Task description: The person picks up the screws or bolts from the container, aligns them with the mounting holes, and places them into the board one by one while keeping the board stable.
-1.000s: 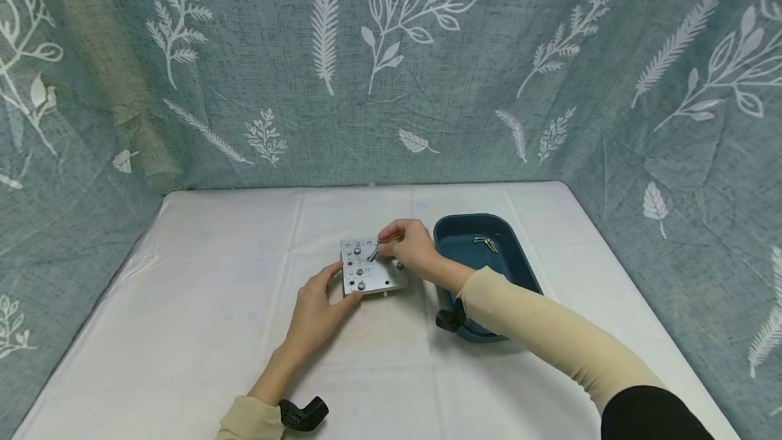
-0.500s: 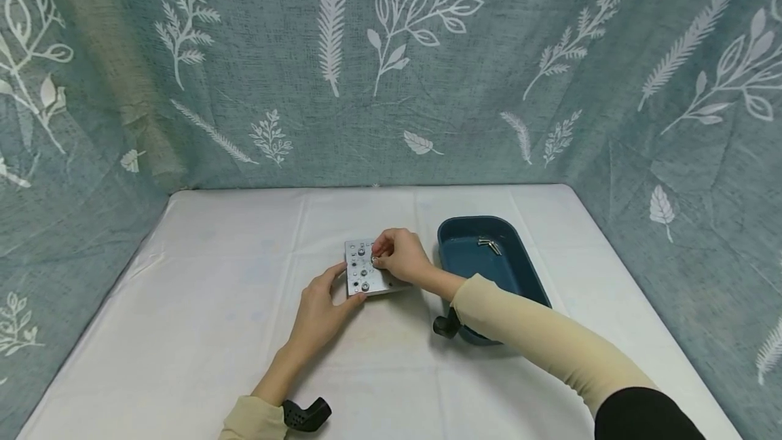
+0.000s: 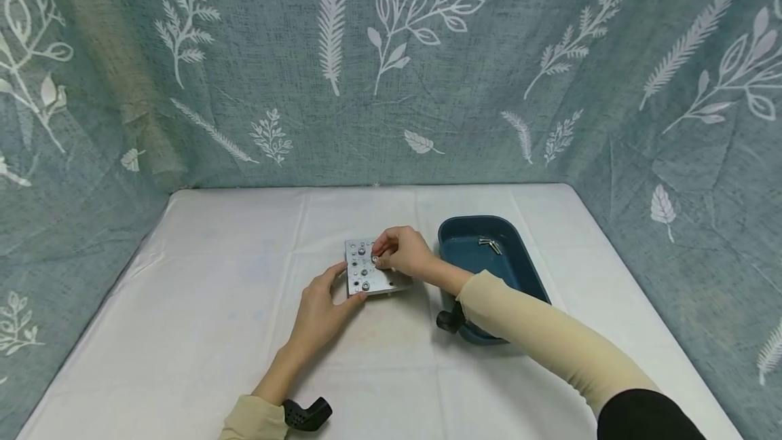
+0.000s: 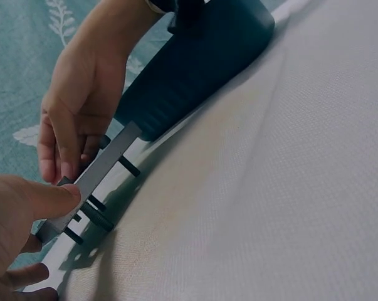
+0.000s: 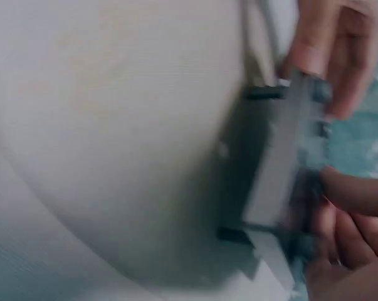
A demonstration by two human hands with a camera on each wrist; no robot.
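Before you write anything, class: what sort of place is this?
Probably a staged workbench for recording, not a workshop: a leaf-print curtain surrounds a white-clothed table, with only a metal plate and a blue tray on it.

Head camera: high, looking down over table [image 3: 183,331]. Wrist cameras: low, close. All share metal plate [image 3: 366,277].

A small square silver metal plate [image 3: 374,271] with rows of holes lies flat near the middle of the white table, raised slightly on short black screw shanks [image 4: 96,214] showing beneath it. At least 3 silver screw heads [image 3: 364,271] sit along its left side.
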